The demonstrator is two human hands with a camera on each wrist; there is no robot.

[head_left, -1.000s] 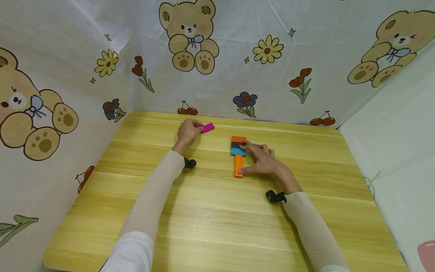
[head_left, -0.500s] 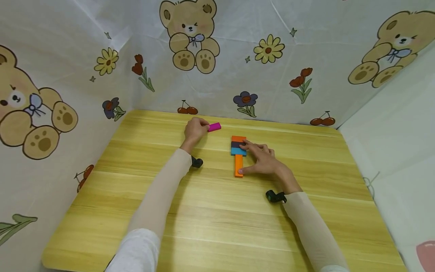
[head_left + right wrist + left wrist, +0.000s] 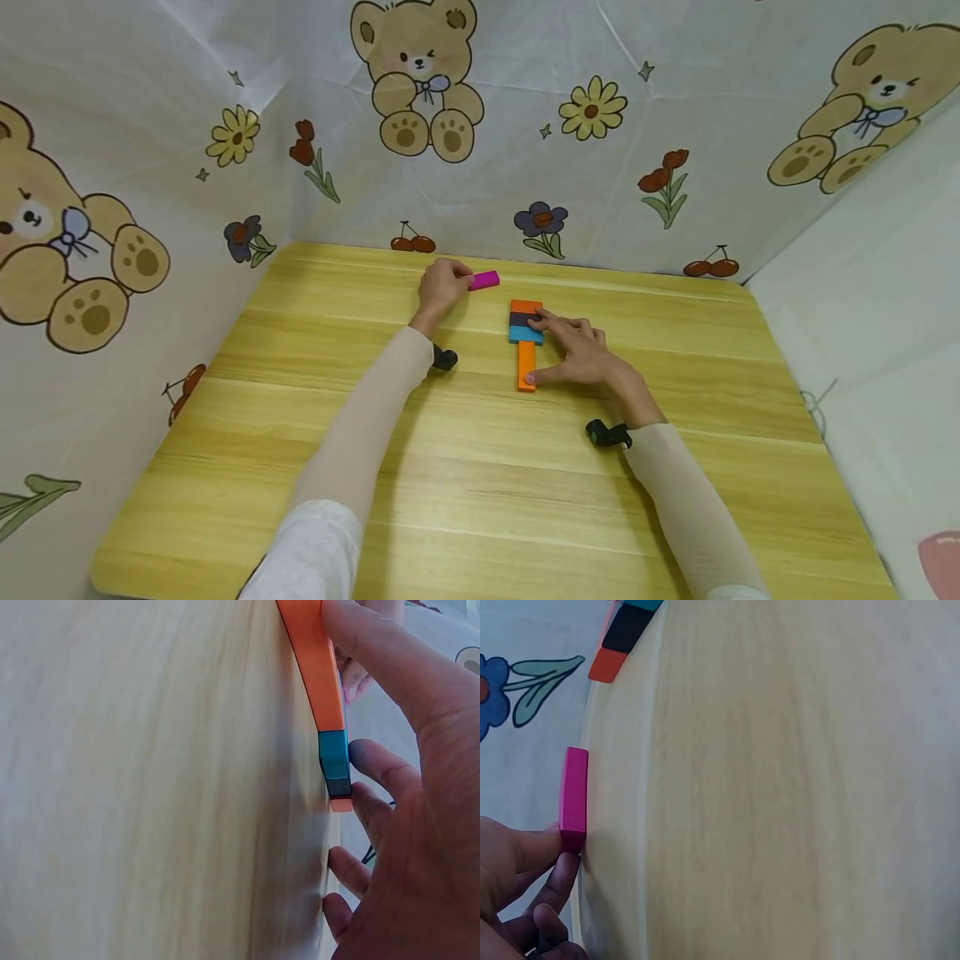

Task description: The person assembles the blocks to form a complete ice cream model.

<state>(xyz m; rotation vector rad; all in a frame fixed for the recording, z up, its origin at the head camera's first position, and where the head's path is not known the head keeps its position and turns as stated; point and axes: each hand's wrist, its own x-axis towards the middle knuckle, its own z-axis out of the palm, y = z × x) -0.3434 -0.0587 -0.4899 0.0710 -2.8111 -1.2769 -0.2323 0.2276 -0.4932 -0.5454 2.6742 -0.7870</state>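
At the back of the table, my left hand (image 3: 444, 287) pinches one end of a magenta block (image 3: 484, 280) between thumb and fingers. In the left wrist view the magenta block (image 3: 574, 799) extends lengthwise away from the fingertips. To its right lie a red-orange block (image 3: 527, 306), a dark block (image 3: 522, 319) and a blue block (image 3: 525, 334), stacked side by side in a row. A long orange block (image 3: 527, 362) runs from the blue one toward the person. My right hand (image 3: 581, 350) spreads over them, thumb on the orange block's near end, fingertips at the dark and blue blocks.
The pale wooden table (image 3: 450, 500) reaches back to a hanging cloth (image 3: 510, 50) printed with bears, flowers and cherries. Each wrist carries a small black camera, the left camera (image 3: 446, 358) and the right camera (image 3: 607, 433). White cloth (image 3: 862, 308) borders the right side.
My left hand has slid the magenta block to the right, closer to the row of blocks. The right hand and the blocks under it have stayed in place.
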